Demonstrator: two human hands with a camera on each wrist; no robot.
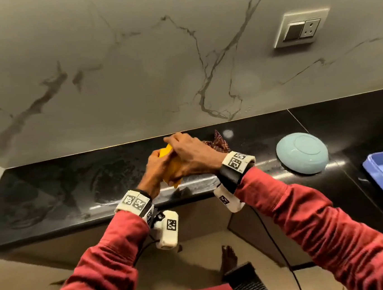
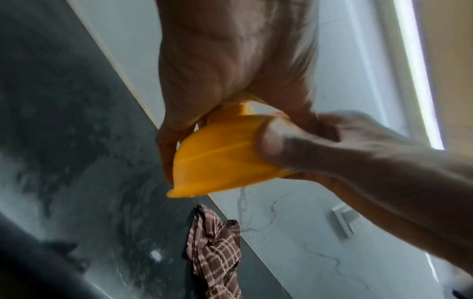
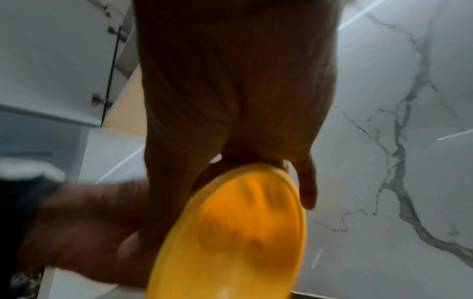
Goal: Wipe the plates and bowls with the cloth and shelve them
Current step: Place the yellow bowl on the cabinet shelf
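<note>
Holding the yellow bowl point(image 1: 169, 168) above the tabletop point(image 1: 48, 183) edge, left hand point(image 1: 156, 166) and right hand point(image 1: 188, 154) both gripped it. Cloth point(image 1: 218, 142) lay behind. Risk: a slip would likely drop the bowl floorward.

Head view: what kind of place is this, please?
Probably a home kitchen: a black stone counter below a marble-look wall with a switch-and-socket plate, and dishes such as the upturned pale blue plate.
</note>
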